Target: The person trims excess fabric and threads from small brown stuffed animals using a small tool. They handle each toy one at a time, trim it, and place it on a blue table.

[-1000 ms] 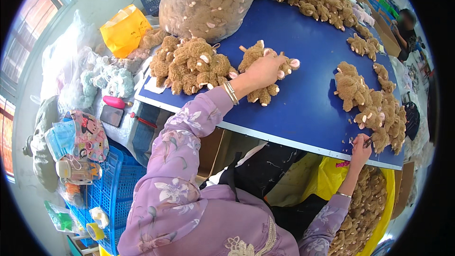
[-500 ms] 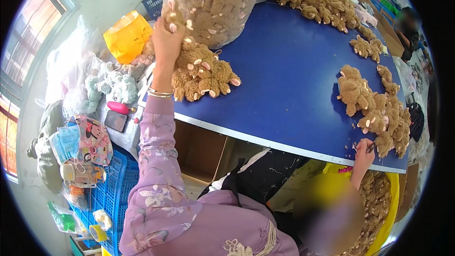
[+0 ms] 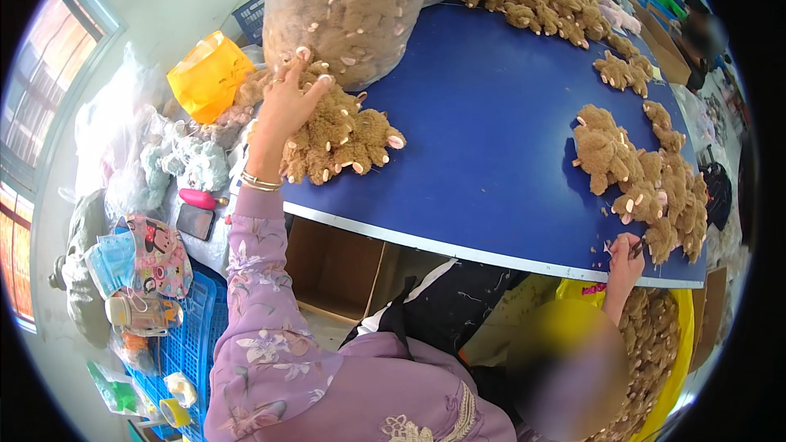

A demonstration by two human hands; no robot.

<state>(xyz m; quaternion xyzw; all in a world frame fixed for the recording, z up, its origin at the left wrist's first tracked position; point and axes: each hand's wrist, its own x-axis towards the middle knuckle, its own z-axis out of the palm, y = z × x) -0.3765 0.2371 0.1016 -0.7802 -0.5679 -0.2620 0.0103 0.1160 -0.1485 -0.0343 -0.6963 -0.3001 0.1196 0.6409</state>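
At the far left of the blue table (image 3: 491, 131), my left hand (image 3: 291, 106) lies over a pile of brown plush toys (image 3: 348, 139) with pale pink ear pieces. Its fingers are spread and rest on the top of the heap. By the table's near right edge, my right hand (image 3: 624, 266) is closed around a small dark tool (image 3: 637, 246), probably thread snips; most of it is hidden in the fingers. Just beyond that hand lies another heap of brown plush toys (image 3: 655, 184).
Behind the left pile stands a large clear bag of plush toys (image 3: 348, 8), with a yellow bag (image 3: 209, 78) beside it. More toys (image 3: 540, 0) line the far edge. A yellow-rimmed container (image 3: 686, 336) full of toys stands below right. A blue crate (image 3: 192, 336) is at left.
My left hand has come down onto the left pile and its fingers have spread; half a second ago it gripped a plush toy above the heap. My right hand has hardly moved.
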